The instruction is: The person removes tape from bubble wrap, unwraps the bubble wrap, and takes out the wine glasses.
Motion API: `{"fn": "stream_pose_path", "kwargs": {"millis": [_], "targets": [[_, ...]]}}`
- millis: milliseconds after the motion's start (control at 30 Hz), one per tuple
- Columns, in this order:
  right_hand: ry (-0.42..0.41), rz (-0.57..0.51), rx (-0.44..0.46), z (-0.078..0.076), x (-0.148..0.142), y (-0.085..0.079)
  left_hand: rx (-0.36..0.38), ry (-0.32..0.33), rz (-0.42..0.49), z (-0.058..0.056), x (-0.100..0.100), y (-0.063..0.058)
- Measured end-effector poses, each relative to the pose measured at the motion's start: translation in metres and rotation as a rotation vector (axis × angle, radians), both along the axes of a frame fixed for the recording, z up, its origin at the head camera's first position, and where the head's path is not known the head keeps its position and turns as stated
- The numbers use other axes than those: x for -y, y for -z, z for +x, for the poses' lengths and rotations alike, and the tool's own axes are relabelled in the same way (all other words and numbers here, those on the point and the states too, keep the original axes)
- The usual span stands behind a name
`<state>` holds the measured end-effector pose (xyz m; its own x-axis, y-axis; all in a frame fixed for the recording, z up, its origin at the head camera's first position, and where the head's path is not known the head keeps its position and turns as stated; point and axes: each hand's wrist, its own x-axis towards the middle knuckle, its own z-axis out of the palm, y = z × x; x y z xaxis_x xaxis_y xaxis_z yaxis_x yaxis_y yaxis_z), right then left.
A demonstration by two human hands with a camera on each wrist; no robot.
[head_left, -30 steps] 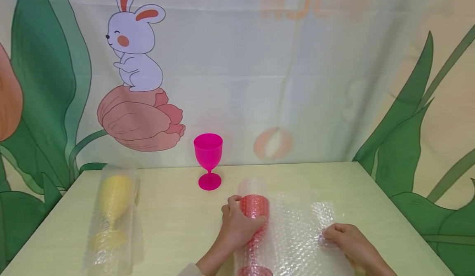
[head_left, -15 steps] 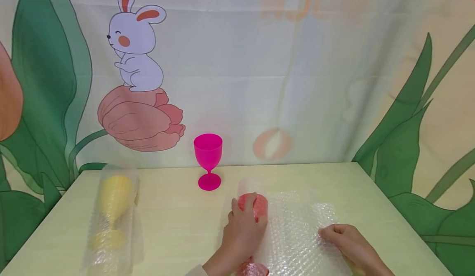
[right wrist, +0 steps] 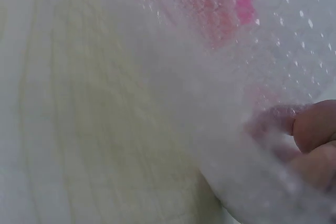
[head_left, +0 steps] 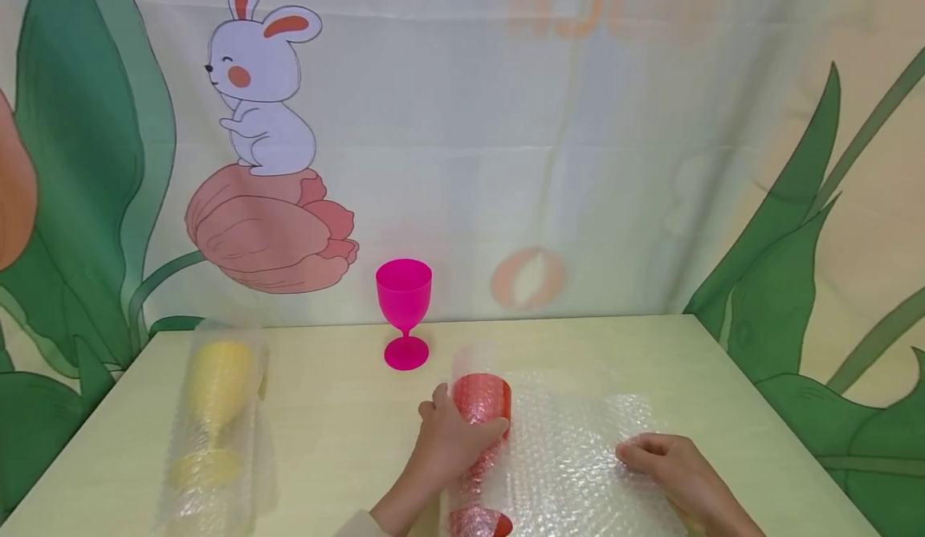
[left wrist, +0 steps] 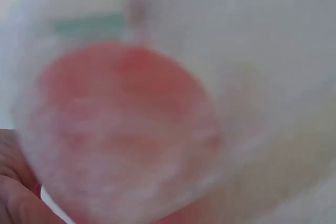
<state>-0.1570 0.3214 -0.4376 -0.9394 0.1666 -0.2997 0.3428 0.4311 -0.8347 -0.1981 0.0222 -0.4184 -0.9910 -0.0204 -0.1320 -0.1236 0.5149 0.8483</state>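
A red goblet (head_left: 484, 394) lies on its side on a sheet of bubble wrap (head_left: 564, 457), its cup toward the wall and its foot toward the front. My left hand (head_left: 454, 443) grips the cup through the wrap, thumb across the right side and fingers at the left. In the left wrist view the red cup (left wrist: 126, 124) fills the middle, blurred behind the film. At the right edge of the sheet, my right hand (head_left: 670, 463) pinches the bubble wrap between thumb and fingers. The right wrist view shows these fingers (right wrist: 315, 129) with the film raised across them.
A bright pink goblet (head_left: 403, 294) stands upright near the back edge of the pale table (head_left: 325, 425). On the left lies a yellow goblet (head_left: 219, 380) rolled in bubble wrap. Behind the table hangs a curtain (head_left: 462, 120) printed with a rabbit and leaves.
The red goblet has shifted slightly left along with my left hand, which reached over the cup and came back to its left side. My right hand, still pinching the sheet, has drifted slightly left.
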Motion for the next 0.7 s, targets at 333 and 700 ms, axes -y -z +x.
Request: {"fn": "stream_pose_path", "kwargs": {"millis": [333, 700], "targets": [[-0.007, 0.061, 0.032, 0.002, -0.014, 0.004, 0.103, 0.026, 0.079, -0.008, 0.005, -0.009], [0.029, 0.020, 0.040, 0.004, -0.017, 0.003, 0.133, 0.032, 0.048, -0.009, -0.002, -0.010]]}}
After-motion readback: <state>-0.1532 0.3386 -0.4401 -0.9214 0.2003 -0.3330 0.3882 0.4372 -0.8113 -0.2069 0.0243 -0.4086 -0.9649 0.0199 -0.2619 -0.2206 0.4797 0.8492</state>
